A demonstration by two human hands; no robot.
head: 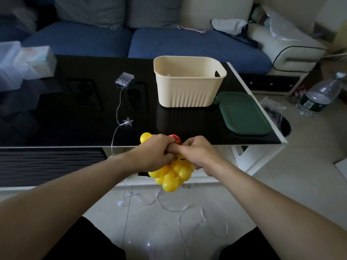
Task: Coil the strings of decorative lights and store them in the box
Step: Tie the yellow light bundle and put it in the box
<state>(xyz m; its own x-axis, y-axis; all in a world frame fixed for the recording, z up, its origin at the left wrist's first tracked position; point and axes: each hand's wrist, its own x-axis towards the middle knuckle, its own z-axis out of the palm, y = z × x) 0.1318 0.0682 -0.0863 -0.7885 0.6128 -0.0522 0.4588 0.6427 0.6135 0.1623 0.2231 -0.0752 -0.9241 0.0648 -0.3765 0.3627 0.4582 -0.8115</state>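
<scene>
A bunch of yellow ball lights (pixel 171 176) hangs just in front of the table's near edge, gripped from above by both hands. My left hand (pixel 154 152) closes over its top, with one yellow ball and a red piece (pixel 175 138) poking out above. My right hand (pixel 199 153) pinches the bunch from the right. A clear star light string (pixel 128 121) runs from a clear battery case (pixel 124 79) across the black table (pixel 75 113), over the edge and loosely over the floor (pixel 180 214). The cream box (pixel 188 85) stands open at the back right.
A dark green lid (pixel 244 113) lies flat right of the box. Clear plastic containers (pixel 28 62) sit at the table's far left. A blue sofa is behind the table, and a water bottle (pixel 319 94) stands on the floor at the right.
</scene>
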